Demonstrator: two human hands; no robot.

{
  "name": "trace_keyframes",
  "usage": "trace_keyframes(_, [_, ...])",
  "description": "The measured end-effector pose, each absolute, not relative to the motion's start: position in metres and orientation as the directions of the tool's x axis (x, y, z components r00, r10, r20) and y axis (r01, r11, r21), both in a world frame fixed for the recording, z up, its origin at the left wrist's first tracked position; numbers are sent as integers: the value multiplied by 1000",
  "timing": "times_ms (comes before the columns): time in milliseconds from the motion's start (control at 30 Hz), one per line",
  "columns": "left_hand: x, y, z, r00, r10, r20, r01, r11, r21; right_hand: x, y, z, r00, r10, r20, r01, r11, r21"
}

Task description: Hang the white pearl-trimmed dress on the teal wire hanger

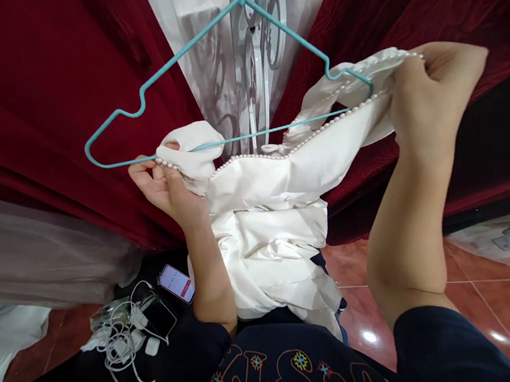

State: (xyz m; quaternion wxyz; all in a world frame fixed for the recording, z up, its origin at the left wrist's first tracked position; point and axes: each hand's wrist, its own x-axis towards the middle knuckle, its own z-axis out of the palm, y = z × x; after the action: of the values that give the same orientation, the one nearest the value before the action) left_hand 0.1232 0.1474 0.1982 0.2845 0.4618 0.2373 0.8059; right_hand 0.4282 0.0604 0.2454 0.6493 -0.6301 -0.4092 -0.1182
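A white garment (267, 214) with a pearl-trimmed neckline hangs between my two hands. My left hand (160, 184) is closed on the garment's left shoulder, just below the bottom bar of a teal wire hanger (164, 68). My right hand (430, 93) is closed on the right shoulder, which is pulled over the hanger's right end. The hanger's hook runs out of view at the top. The rest of the garment droops in folds toward my lap.
Dark red velvet curtains (25, 89) flank a white sheer curtain (226, 44) over a scrolled window grille. On the red tiled floor (486, 304) lie a lit phone (177, 282), a dark phone and tangled white cables (125, 346). Grey fabric (24, 259) is heaped at the left.
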Motion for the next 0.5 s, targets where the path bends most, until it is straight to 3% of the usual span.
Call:
trace_keyframes(167, [132, 138, 190, -368, 725, 581, -322, -686, 652, 425, 29, 190, 748, 212, 629, 590, 223, -776])
trace_keyframes(267, [133, 138, 187, -371, 742, 558, -374, -670, 641, 395, 5, 168, 714, 250, 654, 583, 306, -753])
trace_keyframes(367, [135, 136, 185, -335, 787, 518, -434, -617, 657, 364, -6, 181, 472, 422, 774, 638, 442, -630])
trace_keyframes(500, [139, 131, 181, -259, 855, 449, -502, -516, 694, 333, 14, 218, 137, 495, 858, 714, 551, -432])
